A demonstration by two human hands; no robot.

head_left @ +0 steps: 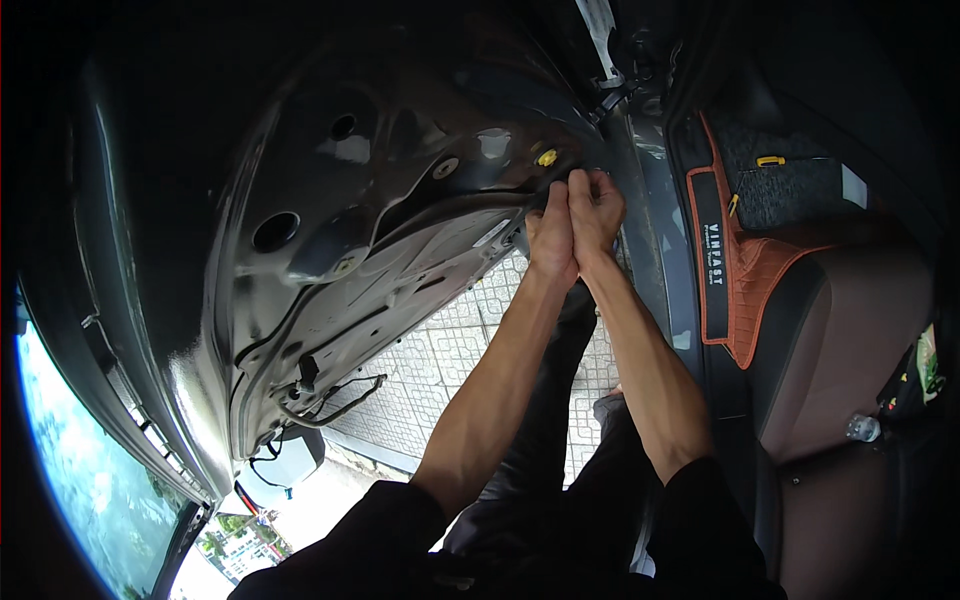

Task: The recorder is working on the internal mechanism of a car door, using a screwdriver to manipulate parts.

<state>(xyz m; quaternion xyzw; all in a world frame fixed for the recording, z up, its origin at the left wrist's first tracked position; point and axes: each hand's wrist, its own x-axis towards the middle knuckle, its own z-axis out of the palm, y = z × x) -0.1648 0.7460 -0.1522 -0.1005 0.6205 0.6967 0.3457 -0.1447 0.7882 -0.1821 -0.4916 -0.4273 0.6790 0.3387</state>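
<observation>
My left hand [550, 225] and my right hand [595, 210] are side by side, touching, at the upper right edge of a stripped dark metal car door [410, 260]. Both have curled fingers pressed on something along that edge that I cannot make out, as the fingers hide it. Just above and left of them are a yellow clip [546, 157] and a round metal washer-like fitting [446, 168]. The door's bare metal shows holes, ridges and, lower down, loose dark cables [325, 400].
Right are the door sill [655, 260], an orange quilted mat [760, 290], two yellow-handled screwdrivers [770, 161] [734, 204] on carpet, a seat [830, 350] and a small clear object [862, 428]. Patterned paving [450, 350] and my legs show below; a window [80, 440] is lower left.
</observation>
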